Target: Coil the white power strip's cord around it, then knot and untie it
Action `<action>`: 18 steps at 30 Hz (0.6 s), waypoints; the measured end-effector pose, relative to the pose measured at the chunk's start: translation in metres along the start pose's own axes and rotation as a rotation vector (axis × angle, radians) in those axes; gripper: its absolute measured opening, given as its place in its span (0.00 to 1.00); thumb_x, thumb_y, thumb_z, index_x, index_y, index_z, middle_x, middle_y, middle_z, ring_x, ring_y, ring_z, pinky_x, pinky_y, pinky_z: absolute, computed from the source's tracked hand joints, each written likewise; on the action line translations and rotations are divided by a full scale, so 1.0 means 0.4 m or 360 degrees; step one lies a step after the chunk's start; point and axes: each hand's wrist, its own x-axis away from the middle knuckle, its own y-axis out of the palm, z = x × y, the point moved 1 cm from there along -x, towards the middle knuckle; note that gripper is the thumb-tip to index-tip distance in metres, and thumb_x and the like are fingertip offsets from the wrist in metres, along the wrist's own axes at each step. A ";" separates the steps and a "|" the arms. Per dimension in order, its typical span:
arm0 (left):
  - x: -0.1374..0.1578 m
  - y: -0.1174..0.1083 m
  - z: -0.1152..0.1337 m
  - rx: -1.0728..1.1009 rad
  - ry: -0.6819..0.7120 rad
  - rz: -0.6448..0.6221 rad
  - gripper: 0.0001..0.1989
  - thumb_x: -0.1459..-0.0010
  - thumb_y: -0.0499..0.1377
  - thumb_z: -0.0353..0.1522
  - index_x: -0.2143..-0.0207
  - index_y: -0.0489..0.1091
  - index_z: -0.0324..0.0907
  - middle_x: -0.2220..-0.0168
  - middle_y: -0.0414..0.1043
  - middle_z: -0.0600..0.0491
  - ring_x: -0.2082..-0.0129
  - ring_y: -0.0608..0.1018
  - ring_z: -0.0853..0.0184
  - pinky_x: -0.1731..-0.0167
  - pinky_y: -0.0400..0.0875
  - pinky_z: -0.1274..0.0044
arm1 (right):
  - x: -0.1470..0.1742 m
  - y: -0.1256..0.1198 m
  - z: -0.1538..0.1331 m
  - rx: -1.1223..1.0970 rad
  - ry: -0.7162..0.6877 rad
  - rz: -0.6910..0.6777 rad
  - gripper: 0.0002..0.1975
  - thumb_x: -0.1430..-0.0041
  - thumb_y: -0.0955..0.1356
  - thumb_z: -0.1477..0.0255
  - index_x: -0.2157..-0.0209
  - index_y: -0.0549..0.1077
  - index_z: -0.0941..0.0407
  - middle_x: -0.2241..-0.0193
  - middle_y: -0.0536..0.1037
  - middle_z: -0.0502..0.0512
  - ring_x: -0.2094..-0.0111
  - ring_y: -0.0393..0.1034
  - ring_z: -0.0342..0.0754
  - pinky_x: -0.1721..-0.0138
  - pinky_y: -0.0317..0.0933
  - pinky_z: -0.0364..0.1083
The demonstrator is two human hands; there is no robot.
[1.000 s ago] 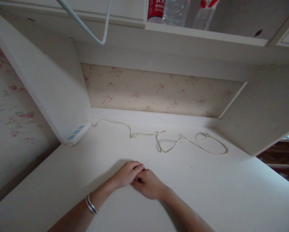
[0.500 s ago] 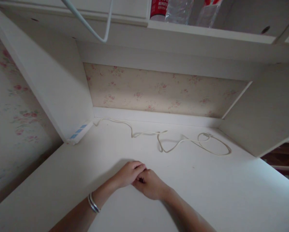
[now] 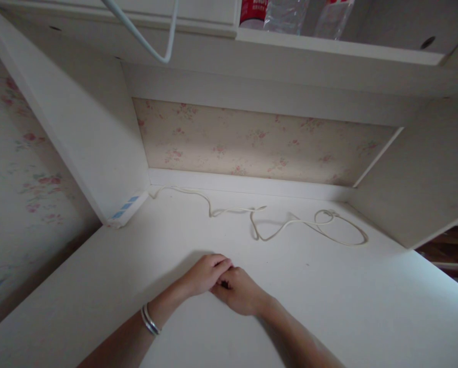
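Thin off-white looping cable (image 3: 290, 221), untouched, lies loose across this flat white desktop (image 3: 347, 301); my bare left hand (image 3: 206, 274) and right hand (image 3: 239, 294) clasp each other.

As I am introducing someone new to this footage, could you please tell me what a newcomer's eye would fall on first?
Probably the left hand and right hand, touching low in the middle, over the white desktop. Next come the pale cord winding across the back and, near its left end, a white strip with blue patches.
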 end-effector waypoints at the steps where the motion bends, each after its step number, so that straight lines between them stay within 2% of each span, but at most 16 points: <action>1: 0.000 0.000 0.000 0.0000 0.0002 0.0001 0.20 0.40 0.47 0.42 0.74 0.69 0.39 0.74 0.70 0.54 0.73 0.69 0.69 0.72 0.60 0.78 | 0.000 -0.001 -0.001 0.0002 0.0003 0.0001 0.11 0.42 0.62 0.72 0.77 0.71 0.59 0.80 0.71 0.48 0.78 0.61 0.39 0.76 0.50 0.39; 18: 0.000 -0.001 0.006 -0.0028 0.0019 0.0006 0.19 0.39 0.47 0.40 0.74 0.69 0.39 0.73 0.72 0.54 0.71 0.71 0.68 0.70 0.61 0.78 | 0.001 -0.001 -0.001 0.0022 -0.0027 0.0007 0.11 0.42 0.62 0.72 0.77 0.70 0.59 0.79 0.71 0.48 0.77 0.61 0.39 0.75 0.50 0.38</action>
